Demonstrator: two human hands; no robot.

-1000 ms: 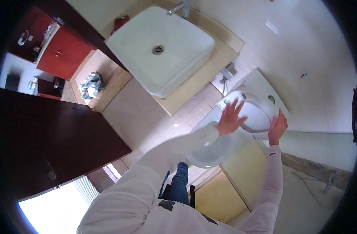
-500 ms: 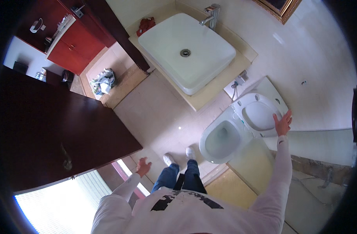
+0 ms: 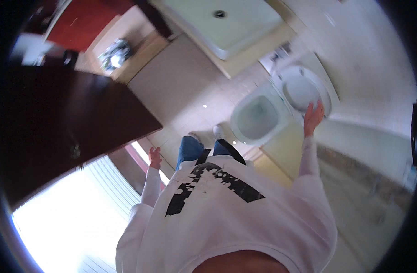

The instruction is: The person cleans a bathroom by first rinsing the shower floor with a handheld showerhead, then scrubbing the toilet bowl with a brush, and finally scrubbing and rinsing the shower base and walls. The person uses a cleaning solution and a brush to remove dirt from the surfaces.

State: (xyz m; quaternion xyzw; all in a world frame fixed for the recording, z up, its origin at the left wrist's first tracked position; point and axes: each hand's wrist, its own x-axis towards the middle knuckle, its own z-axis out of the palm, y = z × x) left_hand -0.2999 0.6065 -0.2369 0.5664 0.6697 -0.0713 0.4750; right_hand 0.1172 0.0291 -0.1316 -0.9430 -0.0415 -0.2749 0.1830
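A white toilet (image 3: pixel 236 122) stands to the right of my feet, its bowl uncovered. Its seat and lid (image 3: pixel 299 92) are raised and lean back against the tank. My right hand (image 3: pixel 313 119) is at the near edge of the raised seat, fingers spread and holding nothing. Whether the fingertips touch the seat is unclear in the blur. On the other side, my left hand (image 3: pixel 154 158) hangs near the dark door's edge, fingers apart and slightly bent, with nothing in it.
A white basin (image 3: pixel 245 29) sits on a cream counter (image 3: pixel 235 68) ahead. The dark brown door (image 3: pixel 76 107) stands at the left. Beyond the doorway are a filled bag (image 3: pixel 116 55) and a red cabinet (image 3: pixel 83 27). A bright window (image 3: pixel 81 218) lies lower left.
The view has tilted down, so the basin and toilet appear higher. My right hand has shifted from the seat's right side toward its near edge. My left hand stays empty near the door.
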